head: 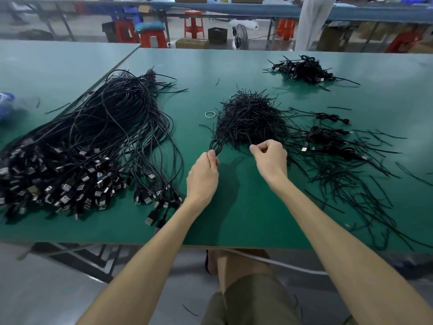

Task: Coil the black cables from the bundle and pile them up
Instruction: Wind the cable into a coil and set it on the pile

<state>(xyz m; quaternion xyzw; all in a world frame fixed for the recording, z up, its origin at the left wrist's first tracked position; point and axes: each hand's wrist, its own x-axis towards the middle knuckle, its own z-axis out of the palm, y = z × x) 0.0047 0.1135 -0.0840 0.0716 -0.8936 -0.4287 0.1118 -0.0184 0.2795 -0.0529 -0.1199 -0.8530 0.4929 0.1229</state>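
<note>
Now your left hand (203, 175) grips a thin black cable (214, 145) folded into small loops at frame centre, over the green desk (243, 214); your right hand (269, 158) pinches one black tie (249, 140) from the heap (250, 118) beside it.

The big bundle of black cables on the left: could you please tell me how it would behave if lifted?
Probably floppy: the bundle sprawls in loose loops, so it would sag and trail. Likely heavy for one hand, given the many metal plugs massed at its near end. Strands may snag, since they cross each other.
</note>
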